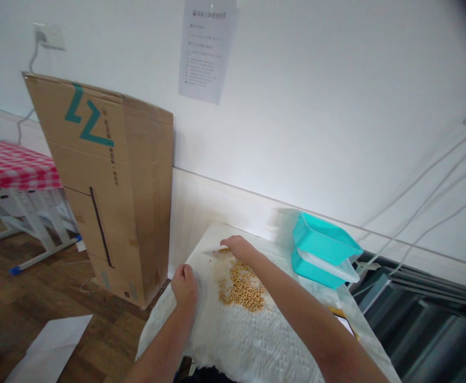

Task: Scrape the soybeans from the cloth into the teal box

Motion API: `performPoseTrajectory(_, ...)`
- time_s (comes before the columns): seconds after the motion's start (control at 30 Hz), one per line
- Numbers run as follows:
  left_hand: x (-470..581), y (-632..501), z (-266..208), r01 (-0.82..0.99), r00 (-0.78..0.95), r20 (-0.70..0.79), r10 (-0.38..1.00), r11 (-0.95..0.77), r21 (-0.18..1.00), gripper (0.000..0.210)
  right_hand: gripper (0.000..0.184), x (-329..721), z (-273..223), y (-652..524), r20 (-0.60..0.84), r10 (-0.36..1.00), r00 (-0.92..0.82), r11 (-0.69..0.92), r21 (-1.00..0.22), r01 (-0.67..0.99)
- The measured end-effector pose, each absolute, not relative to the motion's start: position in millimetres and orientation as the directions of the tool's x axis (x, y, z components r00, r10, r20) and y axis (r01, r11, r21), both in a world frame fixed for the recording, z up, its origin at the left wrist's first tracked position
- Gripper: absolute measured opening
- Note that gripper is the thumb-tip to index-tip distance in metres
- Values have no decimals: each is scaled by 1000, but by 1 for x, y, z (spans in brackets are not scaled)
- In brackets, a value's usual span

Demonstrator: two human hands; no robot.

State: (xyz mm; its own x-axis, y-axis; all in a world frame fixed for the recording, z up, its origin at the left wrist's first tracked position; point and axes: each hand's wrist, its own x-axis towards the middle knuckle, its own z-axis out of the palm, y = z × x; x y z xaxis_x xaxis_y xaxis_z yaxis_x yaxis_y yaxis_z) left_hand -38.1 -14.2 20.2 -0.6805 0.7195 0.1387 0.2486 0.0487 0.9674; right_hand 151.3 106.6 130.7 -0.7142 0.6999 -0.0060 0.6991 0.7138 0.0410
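A loose pile of small yellow beans, like soybeans (241,287), lies on a table with a white textured cloth (257,340). Pale powder or crumbs are mixed in along its left and far sides. My right hand (236,249) reaches across to the far end of the pile, fingers bent down beside a few beans; whatever is between them is hidden. Near the cloth's left edge, my left hand (185,284) is closed with the thumb over curled fingers, and its inside does not show. A few dark specks dot the cloth close to my right fingertips.
Two stacked turquoise baskets (324,250) stand at the table's back right. A phone (343,323) lies at the right edge. Left of the table is a tall cardboard box (109,197). Dark panels (424,319) lean on the right; white paper (49,348) lies on the floor.
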Motion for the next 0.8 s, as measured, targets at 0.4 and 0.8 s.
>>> performPoseTrajectory(0.4, -36, -18, 28, 190, -688, 145, 711, -17, 982, 27, 43, 161, 122, 101, -33, 691, -723, 723, 59, 688)
performPoseTrajectory(0.8, -34, -14, 29, 196, -664, 137, 735, -5, 981, 25, 45, 183, 134, 86, 39, 731, -681, 680, 45, 732)
